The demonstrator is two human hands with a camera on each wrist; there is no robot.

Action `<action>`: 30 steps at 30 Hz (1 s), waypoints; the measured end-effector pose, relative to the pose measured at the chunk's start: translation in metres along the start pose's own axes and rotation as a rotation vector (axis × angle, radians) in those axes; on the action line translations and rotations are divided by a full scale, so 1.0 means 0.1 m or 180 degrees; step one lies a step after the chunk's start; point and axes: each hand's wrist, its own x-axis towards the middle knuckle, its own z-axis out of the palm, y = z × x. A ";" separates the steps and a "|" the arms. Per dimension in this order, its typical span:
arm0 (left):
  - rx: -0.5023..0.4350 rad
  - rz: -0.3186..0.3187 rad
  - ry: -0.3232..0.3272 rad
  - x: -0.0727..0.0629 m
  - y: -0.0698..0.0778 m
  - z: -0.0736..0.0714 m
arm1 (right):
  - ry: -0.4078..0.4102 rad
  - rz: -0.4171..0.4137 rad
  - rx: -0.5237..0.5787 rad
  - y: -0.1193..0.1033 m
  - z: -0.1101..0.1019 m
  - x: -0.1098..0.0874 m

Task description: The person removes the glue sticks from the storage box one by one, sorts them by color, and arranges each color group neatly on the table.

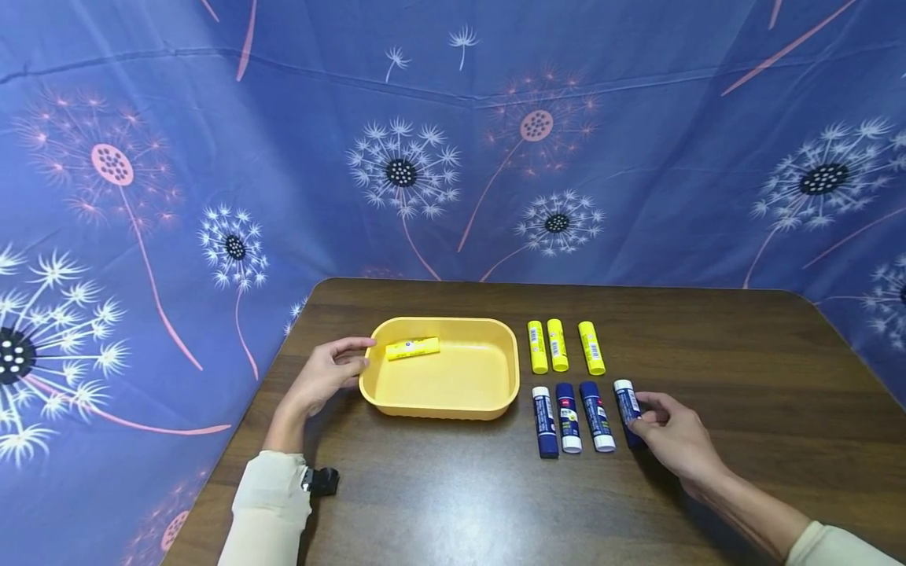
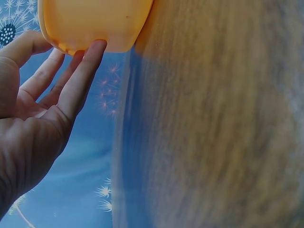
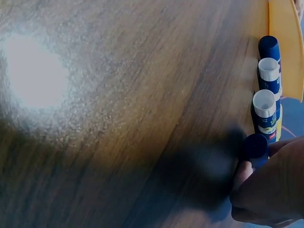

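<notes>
My right hand (image 1: 675, 440) pinches a navy glue stick (image 1: 627, 405) with a white top end, at the right end of a row. Its navy end cap (image 3: 256, 146) shows between thumb and fingers in the right wrist view. My left hand (image 1: 325, 377) rests its fingertips on the left end of a yellow plastic tray (image 1: 439, 410). Nearly straight fingers (image 2: 78, 88) lie against the tray's outer wall in the left wrist view. One yellow labelled tube (image 1: 413, 348) lies inside the tray, towards its back left.
Beside the held one lie more navy-and-white glue sticks (image 1: 598, 417), some with their ends reversed. Several yellow tubes (image 1: 591, 348) lie behind them, right of the tray. A blue dandelion-print cloth (image 1: 467, 157) hangs behind the brown wooden table (image 1: 439, 495).
</notes>
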 end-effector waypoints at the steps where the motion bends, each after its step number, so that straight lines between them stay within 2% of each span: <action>1: -0.0006 -0.0005 -0.0004 0.00 0.00 0.00 | -0.0001 0.0001 0.0003 0.00 0.00 0.00; 13: -0.0044 -0.0021 -0.0026 0.00 -0.02 0.00 | -0.0206 0.0101 0.0268 -0.02 -0.16 0.11; 19: -0.0061 0.0014 -0.0011 0.02 0.01 0.00 | 0.0008 -0.0226 0.0360 -0.13 -0.30 0.18; 24: -0.0072 -0.0005 0.0000 0.01 0.02 0.01 | 0.0045 -0.0568 0.0512 -0.37 -0.36 0.24; 27: -0.0102 -0.0011 0.0000 0.01 0.03 0.00 | -0.0097 -0.0770 0.0618 -0.60 -0.35 0.27; 30: -0.0104 -0.0020 -0.0004 0.00 0.03 0.00 | -0.0344 -0.0899 0.0615 -0.86 -0.34 0.28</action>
